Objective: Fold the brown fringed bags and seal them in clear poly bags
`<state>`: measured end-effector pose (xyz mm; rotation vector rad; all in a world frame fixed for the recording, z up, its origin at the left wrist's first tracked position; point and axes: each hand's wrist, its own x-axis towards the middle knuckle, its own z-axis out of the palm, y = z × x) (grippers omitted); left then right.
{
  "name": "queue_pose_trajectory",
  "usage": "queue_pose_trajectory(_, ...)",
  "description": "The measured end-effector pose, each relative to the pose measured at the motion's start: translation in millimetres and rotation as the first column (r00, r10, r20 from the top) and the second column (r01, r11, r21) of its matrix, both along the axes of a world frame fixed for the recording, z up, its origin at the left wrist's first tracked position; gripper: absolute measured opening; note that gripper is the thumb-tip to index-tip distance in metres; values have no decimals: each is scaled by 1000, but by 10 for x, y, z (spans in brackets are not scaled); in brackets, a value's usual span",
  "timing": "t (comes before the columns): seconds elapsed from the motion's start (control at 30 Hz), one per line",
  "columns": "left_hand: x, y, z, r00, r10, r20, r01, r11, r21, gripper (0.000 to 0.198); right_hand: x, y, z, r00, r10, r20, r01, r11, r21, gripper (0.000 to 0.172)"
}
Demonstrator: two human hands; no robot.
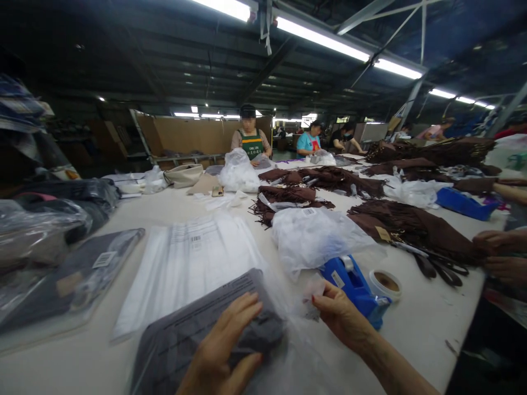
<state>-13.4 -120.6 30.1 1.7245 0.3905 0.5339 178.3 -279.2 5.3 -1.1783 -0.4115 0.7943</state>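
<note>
Spread over a dark grey folded item in a clear printed plastic bag (177, 323), my left hand (224, 345) is open, with its fingers stretched out. My right hand (343, 315) pinches a piece of thin clear plastic film (313, 291) between thumb and fingers, just right of the bag. Whether that film belongs to the same bag I cannot tell. Right beside this hand stands a blue tape dispenser (354, 288), with a roll of tape (386, 284) next to it. A stack of flat clear bags with barcodes (193, 252) lies beyond my left hand.
At the left lies a bagged grey item (78, 280) near more filled bags. A heap of clear plastic (317, 233) and brown fringed pieces (411, 225) cover the middle and right. Another person's hands (502, 249) are at the right edge; co-workers stand across the table.
</note>
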Motion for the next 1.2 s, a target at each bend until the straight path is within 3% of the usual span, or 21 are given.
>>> queue_pose_trajectory(0.03,202,-76,93,999,-37,-35,37,999,20,51,-53,3,42,999,27,-35,-26,999,24,28)
queue_pose_trajectory(0.1,526,-194,177,987,-56,-154,58,998,12,55,-154,12,102,992,63,-106,-54,995,89,23)
queue_pose_trajectory(0.2,755,-307,78,974,-60,-220,42,995,-85,32,-272,34,132,981,66,-185,-33,984,177,19)
queue_pose_trajectory(0.27,767,-346,-49,977,-115,-179,67,964,-257,26,-321,50,114,973,72,-217,-29,980,197,19)
queue_pose_trajectory(0.37,692,-355,-182,982,-129,-137,50,880,-472,32,-368,82,47,961,90,-260,-37,979,202,18)
queue_pose_trajectory(0.5,582,-336,-217,981,-60,-182,-40,865,-500,37,-443,159,-37,939,53,-340,27,974,225,16)
queue_pose_trajectory(0.6,531,-358,-212,966,-85,-245,-58,850,-523,40,-512,230,-53,932,14,-361,81,966,246,16)
queue_pose_trajectory(0.67,512,-389,-211,952,-155,-264,-42,787,-616,45,-548,265,-50,930,6,-368,101,957,270,15)
queue_pose_trajectory(0.8,503,-418,-210,946,-198,-258,-100,580,-809,50,-570,283,-61,927,23,-374,99,948,303,16)
queue_pose_trajectory(0.87,493,-398,-205,955,-200,-220,-91,507,-857,51,-567,274,-82,923,34,-383,94,946,310,15)
queue_pose_trajectory(1.0,447,-332,-190,965,-257,-46,45,340,-939,65,-575,260,-119,903,36,-428,100,952,290,16)
queue_pose_trajectory(1.1,418,-308,-178,963,-266,-36,24,220,-975,71,-596,257,-113,886,48,-462,89,959,271,17)
queue_pose_trajectory(1.2,408,-307,-172,964,-263,-47,-7,149,-989,76,-600,247,-97,873,15,-487,118,963,242,18)
